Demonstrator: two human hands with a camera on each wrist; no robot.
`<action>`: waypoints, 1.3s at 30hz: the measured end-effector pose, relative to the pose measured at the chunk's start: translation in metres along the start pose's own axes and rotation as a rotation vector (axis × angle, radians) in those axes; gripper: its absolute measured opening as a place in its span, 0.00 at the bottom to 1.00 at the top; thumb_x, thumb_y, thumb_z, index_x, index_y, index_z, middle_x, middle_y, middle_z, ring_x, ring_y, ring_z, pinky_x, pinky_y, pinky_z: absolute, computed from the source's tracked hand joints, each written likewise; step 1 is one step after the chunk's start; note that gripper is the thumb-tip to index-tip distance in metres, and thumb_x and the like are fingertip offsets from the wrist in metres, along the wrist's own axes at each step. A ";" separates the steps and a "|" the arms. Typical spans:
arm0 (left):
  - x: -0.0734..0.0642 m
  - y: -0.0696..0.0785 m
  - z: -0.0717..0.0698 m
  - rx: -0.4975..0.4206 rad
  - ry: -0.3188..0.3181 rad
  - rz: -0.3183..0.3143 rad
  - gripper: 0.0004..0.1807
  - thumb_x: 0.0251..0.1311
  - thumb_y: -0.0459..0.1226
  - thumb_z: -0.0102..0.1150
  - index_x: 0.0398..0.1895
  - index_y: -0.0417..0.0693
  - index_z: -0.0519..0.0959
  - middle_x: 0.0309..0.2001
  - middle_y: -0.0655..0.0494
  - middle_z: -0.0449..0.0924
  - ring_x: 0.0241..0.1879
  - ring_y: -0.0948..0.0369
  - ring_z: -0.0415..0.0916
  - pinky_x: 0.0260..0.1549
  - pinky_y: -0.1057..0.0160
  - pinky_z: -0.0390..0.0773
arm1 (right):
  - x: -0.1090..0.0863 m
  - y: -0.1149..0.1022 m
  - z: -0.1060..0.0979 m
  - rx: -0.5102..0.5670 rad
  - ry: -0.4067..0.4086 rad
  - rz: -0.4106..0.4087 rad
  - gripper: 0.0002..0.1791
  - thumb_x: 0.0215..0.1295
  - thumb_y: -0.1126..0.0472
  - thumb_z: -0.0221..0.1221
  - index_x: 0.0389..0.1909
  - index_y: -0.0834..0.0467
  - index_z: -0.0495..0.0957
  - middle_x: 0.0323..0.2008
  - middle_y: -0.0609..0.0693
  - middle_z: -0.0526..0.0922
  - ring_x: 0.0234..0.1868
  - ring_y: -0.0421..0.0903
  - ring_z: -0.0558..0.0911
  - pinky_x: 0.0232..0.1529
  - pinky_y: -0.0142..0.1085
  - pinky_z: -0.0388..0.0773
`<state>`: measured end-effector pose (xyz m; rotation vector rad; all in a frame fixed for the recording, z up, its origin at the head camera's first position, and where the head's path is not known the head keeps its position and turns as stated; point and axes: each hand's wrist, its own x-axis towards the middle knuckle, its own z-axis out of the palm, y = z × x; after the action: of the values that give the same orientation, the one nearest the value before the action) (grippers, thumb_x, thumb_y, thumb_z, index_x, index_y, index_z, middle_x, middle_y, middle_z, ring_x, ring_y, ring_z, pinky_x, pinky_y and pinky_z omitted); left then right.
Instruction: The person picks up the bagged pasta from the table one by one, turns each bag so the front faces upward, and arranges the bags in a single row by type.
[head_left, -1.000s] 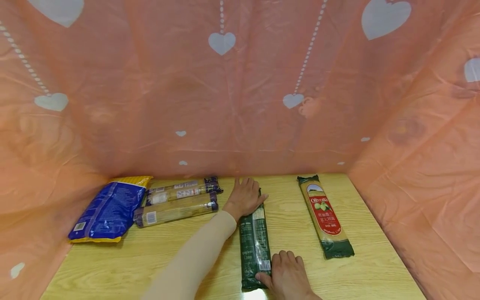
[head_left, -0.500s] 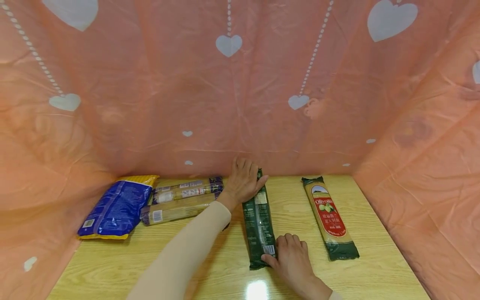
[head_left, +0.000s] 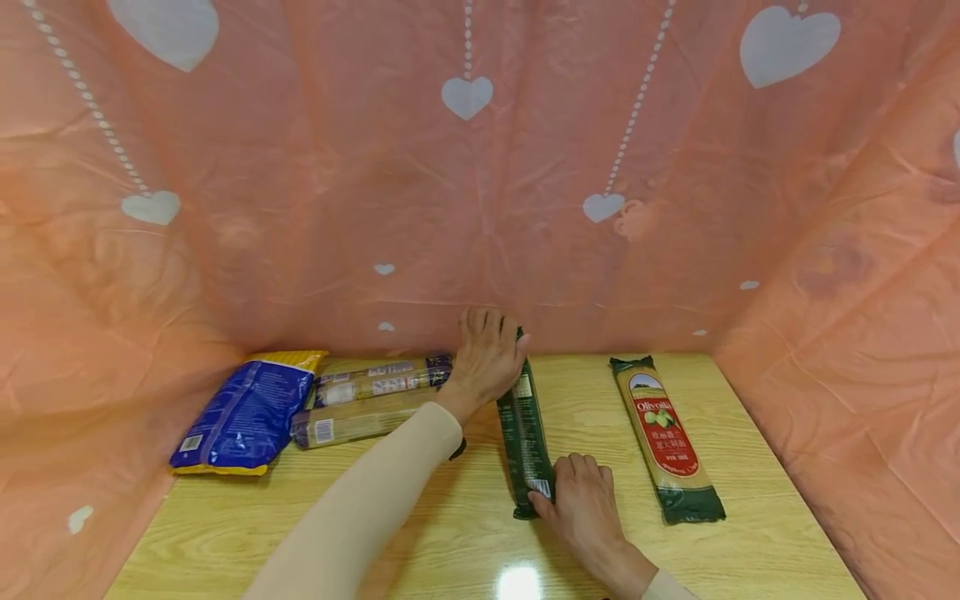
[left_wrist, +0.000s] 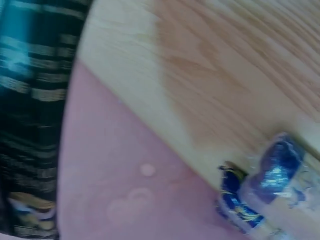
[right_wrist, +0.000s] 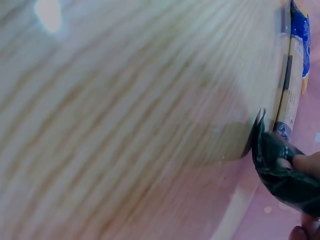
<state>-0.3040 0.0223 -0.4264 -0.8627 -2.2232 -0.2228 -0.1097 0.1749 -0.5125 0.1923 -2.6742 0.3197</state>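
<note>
Both hands hold a long dark green spaghetti packet, its printed back and barcode facing up in the head view. My left hand grips its far end, thumb along the right edge. At the near end, my right hand pinches the corner, thumb on top by the barcode. The packet fills the left side of the left wrist view. In the right wrist view its crinkled green end sits between thumb and fingers, over the wood. To the right lies a spaghetti packet with a red label.
Left of the hands lie a clear, purple-ended spaghetti packet and more like it behind. A blue and yellow bag lies at the far left. A pink heart-patterned sheet walls the back and sides of the wooden table.
Both hands have moved the green packet away from the near edge toward the back sheet. It now looks narrower, turned more onto its side. The other packets stay where they lie.
</note>
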 end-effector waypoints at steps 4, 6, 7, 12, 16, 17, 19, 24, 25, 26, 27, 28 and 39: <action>0.006 0.009 -0.011 -0.012 -0.077 -0.104 0.20 0.85 0.49 0.39 0.43 0.46 0.74 0.47 0.45 0.67 0.50 0.45 0.58 0.58 0.39 0.59 | 0.000 0.000 0.001 -0.023 0.058 -0.044 0.26 0.50 0.49 0.81 0.30 0.58 0.74 0.27 0.49 0.72 0.33 0.49 0.72 0.38 0.44 0.65; 0.010 0.013 -0.015 -0.024 -0.130 -0.156 0.22 0.85 0.51 0.36 0.45 0.47 0.77 0.46 0.47 0.69 0.52 0.45 0.60 0.62 0.37 0.57 | 0.001 0.001 0.002 -0.035 0.089 -0.065 0.26 0.48 0.49 0.82 0.29 0.57 0.73 0.27 0.48 0.71 0.32 0.49 0.72 0.38 0.44 0.65; 0.011 0.015 -0.017 -0.025 -0.152 -0.175 0.23 0.85 0.51 0.36 0.46 0.48 0.78 0.47 0.47 0.71 0.54 0.45 0.62 0.64 0.36 0.57 | 0.001 0.001 0.002 -0.043 0.106 -0.078 0.26 0.48 0.50 0.82 0.28 0.57 0.73 0.26 0.48 0.70 0.32 0.49 0.72 0.37 0.43 0.64; 0.015 0.019 -0.024 -0.015 -0.213 -0.213 0.27 0.83 0.59 0.36 0.51 0.51 0.79 0.51 0.49 0.77 0.62 0.45 0.66 0.69 0.30 0.56 | 0.002 0.003 0.003 -0.093 0.202 -0.158 0.27 0.43 0.51 0.83 0.26 0.57 0.72 0.24 0.48 0.69 0.29 0.49 0.70 0.36 0.41 0.63; 0.018 0.022 -0.029 0.032 -0.161 -0.185 0.26 0.80 0.61 0.40 0.44 0.52 0.78 0.47 0.51 0.80 0.56 0.46 0.71 0.65 0.34 0.61 | 0.005 0.003 0.004 -0.128 0.268 -0.207 0.24 0.43 0.54 0.79 0.26 0.58 0.71 0.24 0.50 0.69 0.28 0.51 0.70 0.35 0.43 0.64; 0.019 0.022 -0.029 0.055 -0.128 -0.168 0.25 0.80 0.60 0.42 0.41 0.51 0.78 0.44 0.52 0.80 0.53 0.47 0.72 0.62 0.36 0.63 | 0.006 0.002 0.004 -0.135 0.279 -0.213 0.23 0.44 0.54 0.77 0.26 0.58 0.71 0.24 0.50 0.70 0.29 0.51 0.71 0.35 0.43 0.65; 0.019 0.022 -0.029 0.098 -0.053 -0.139 0.21 0.81 0.54 0.45 0.35 0.51 0.76 0.36 0.53 0.79 0.46 0.48 0.73 0.57 0.40 0.65 | 0.008 0.001 0.006 -0.153 0.298 -0.225 0.20 0.45 0.55 0.74 0.26 0.58 0.71 0.24 0.50 0.69 0.28 0.52 0.71 0.35 0.44 0.66; 0.016 0.020 -0.026 0.135 0.038 -0.113 0.14 0.81 0.44 0.48 0.37 0.48 0.77 0.34 0.51 0.81 0.43 0.48 0.77 0.53 0.41 0.71 | 0.010 -0.005 0.011 -0.221 0.334 -0.259 0.14 0.50 0.55 0.62 0.24 0.58 0.68 0.23 0.50 0.67 0.27 0.52 0.70 0.33 0.44 0.65; 0.015 0.020 -0.025 0.125 0.041 -0.114 0.14 0.81 0.44 0.48 0.38 0.47 0.77 0.35 0.51 0.81 0.44 0.48 0.77 0.53 0.41 0.71 | 0.010 -0.006 0.011 -0.234 0.341 -0.265 0.13 0.51 0.54 0.60 0.24 0.58 0.67 0.22 0.51 0.66 0.27 0.52 0.69 0.33 0.44 0.64; 0.014 0.019 -0.024 0.122 0.043 -0.113 0.14 0.81 0.43 0.47 0.39 0.47 0.77 0.35 0.50 0.82 0.44 0.48 0.78 0.53 0.41 0.72 | 0.011 -0.007 0.012 -0.244 0.349 -0.270 0.13 0.52 0.54 0.58 0.24 0.58 0.67 0.22 0.51 0.66 0.27 0.52 0.69 0.32 0.44 0.64; 0.013 0.019 -0.024 0.114 0.049 -0.113 0.14 0.82 0.43 0.46 0.38 0.47 0.77 0.35 0.50 0.82 0.44 0.48 0.78 0.53 0.41 0.72 | 0.011 -0.008 0.012 -0.249 0.356 -0.273 0.12 0.54 0.54 0.56 0.23 0.58 0.67 0.22 0.51 0.66 0.26 0.52 0.69 0.32 0.44 0.64; 0.013 0.018 -0.024 0.107 0.055 -0.113 0.14 0.82 0.42 0.46 0.38 0.47 0.77 0.35 0.50 0.82 0.43 0.48 0.78 0.52 0.41 0.73 | 0.011 -0.009 0.013 -0.256 0.362 -0.277 0.12 0.55 0.54 0.55 0.23 0.58 0.67 0.22 0.51 0.65 0.26 0.52 0.68 0.32 0.44 0.64; 0.008 0.007 -0.028 -0.050 0.090 -0.044 0.08 0.78 0.39 0.55 0.44 0.44 0.78 0.39 0.48 0.83 0.45 0.46 0.76 0.46 0.45 0.71 | 0.008 -0.002 0.005 -0.156 0.287 -0.383 0.32 0.85 0.37 0.39 0.27 0.55 0.69 0.27 0.51 0.72 0.31 0.53 0.73 0.40 0.50 0.72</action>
<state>-0.2875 0.0205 -0.4017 -0.8155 -2.1624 -0.3331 -0.1183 0.1713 -0.5132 0.5552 -2.3033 0.0152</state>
